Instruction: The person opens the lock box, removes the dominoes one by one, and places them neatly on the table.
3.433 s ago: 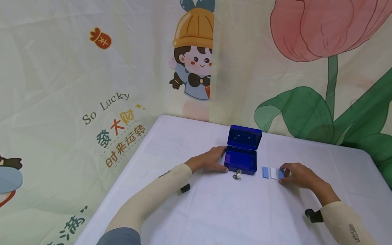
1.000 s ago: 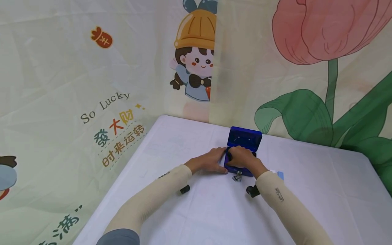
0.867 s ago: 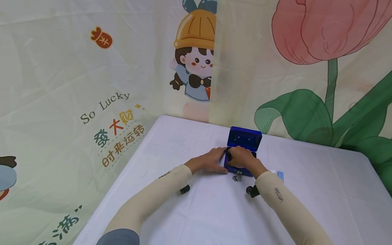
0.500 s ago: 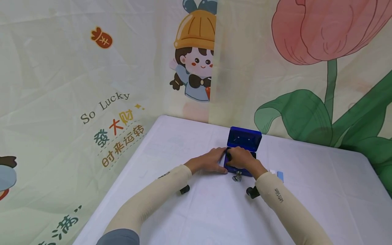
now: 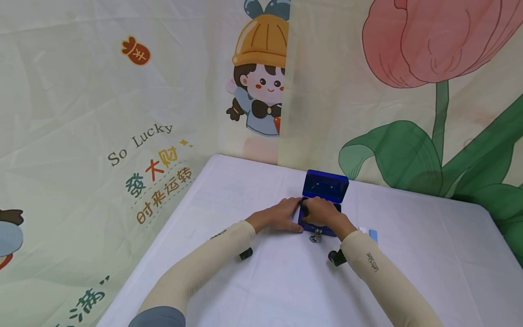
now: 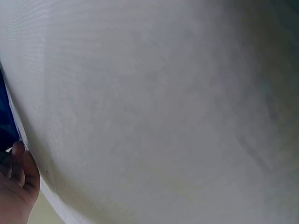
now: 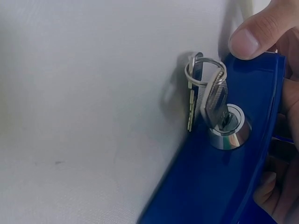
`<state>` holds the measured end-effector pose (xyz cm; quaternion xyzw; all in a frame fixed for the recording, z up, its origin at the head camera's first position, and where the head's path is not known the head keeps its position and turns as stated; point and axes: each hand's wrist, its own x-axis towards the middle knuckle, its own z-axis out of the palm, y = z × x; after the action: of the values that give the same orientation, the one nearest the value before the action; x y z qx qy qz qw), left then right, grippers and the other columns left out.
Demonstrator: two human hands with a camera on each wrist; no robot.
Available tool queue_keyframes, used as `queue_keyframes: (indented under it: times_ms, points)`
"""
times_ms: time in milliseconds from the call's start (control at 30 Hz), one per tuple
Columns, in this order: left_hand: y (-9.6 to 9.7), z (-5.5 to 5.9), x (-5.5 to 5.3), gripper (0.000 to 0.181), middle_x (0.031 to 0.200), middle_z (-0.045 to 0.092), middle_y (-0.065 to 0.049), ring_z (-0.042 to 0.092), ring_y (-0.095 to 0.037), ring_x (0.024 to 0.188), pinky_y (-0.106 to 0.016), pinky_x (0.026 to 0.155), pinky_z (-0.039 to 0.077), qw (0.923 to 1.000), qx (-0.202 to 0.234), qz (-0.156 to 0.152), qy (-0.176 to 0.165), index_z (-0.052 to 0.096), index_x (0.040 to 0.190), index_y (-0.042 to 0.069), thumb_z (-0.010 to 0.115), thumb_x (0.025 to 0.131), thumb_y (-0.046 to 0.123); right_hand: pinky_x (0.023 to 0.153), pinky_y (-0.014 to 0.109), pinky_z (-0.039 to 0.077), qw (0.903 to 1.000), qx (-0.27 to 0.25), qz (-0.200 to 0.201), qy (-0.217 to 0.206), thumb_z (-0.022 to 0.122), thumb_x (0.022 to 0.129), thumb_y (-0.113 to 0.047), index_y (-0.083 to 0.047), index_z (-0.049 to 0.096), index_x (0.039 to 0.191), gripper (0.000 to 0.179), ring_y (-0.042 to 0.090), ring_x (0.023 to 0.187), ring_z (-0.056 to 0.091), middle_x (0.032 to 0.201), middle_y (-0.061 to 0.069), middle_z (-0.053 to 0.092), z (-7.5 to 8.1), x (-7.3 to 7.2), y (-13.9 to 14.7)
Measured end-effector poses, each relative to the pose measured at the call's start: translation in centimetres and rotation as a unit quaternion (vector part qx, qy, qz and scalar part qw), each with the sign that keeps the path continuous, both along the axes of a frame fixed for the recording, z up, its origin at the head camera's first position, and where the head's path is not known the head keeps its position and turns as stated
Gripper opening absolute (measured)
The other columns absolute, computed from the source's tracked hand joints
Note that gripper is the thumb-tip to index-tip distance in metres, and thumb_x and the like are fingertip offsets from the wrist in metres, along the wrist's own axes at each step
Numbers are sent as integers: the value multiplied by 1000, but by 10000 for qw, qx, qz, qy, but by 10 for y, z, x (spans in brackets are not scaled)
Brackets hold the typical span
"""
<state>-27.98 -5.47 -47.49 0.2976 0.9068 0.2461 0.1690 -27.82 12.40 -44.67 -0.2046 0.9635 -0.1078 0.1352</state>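
A small blue cash box [image 5: 325, 186] stands on the table with its lid raised. My left hand [image 5: 282, 214] grips its left side, thumb at the front corner and fingers toward the back. In the right wrist view, that thumb [image 7: 247, 42] presses the box's front face. My right hand [image 5: 320, 211] reaches down inside the box with curled fingers [image 7: 266, 193]; whether they hold anything is hidden. A key [image 7: 216, 100] sits in the round front lock [image 7: 231, 133], with another hanging from the ring. The left wrist view shows mostly table and some fingers [image 6: 28, 170].
Right of the box, a blue flat piece [image 5: 373, 235] and a white flat piece [image 5: 362, 230] lie on the white table [image 5: 253, 290], partly behind my right forearm [image 5: 376, 265]. A printed cloth backdrop [image 5: 310, 91] rises behind the table.
Since the oldest frame, my right hand has moved left from the blue piece into the box. One blue piece is now out of sight by my forearm. Over the last second almost nothing has moved.
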Motion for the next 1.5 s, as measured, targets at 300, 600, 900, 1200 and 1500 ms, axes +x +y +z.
queue_keyframes:
  times_ms: [300,600,900,1200,1500]
  points:
    - [0,1,1,101,164,29,-8,28,-26,151,-40,123,26,10000,14,0,-7,17,161,11,76,86,45,94,50,56,10000,40,66,52,81,86,-29,-7,69,122,44,27,101,69,112,10,73,4,3,4]
    - [1,-1,1,102,164,28,-9,28,-27,151,-42,123,27,10000,36,20,-17,18,161,11,77,86,46,94,53,55,9999,95,93,33,81,86,-32,-7,69,125,48,30,105,69,115,12,73,11,4,9]
    - [0,-1,2,103,165,26,-8,26,-26,152,-44,123,26,9998,84,121,-143,16,161,12,77,86,46,94,54,55,9999,77,107,73,80,86,-33,-7,69,125,47,31,107,67,114,12,73,16,5,14]
    - [1,-2,1,104,166,26,-5,25,-26,152,-45,123,26,9998,22,148,-130,16,162,15,77,85,47,95,55,54,9999,-106,-29,-25,80,86,-33,-8,68,127,50,32,108,69,121,13,71,21,8,22]
    - [2,-3,0,104,164,29,-7,27,-25,151,-43,123,27,9999,32,122,-107,16,161,14,78,85,47,82,43,59,9999,-26,42,150,81,85,-35,-7,69,123,49,21,86,69,101,8,74,26,10,36]
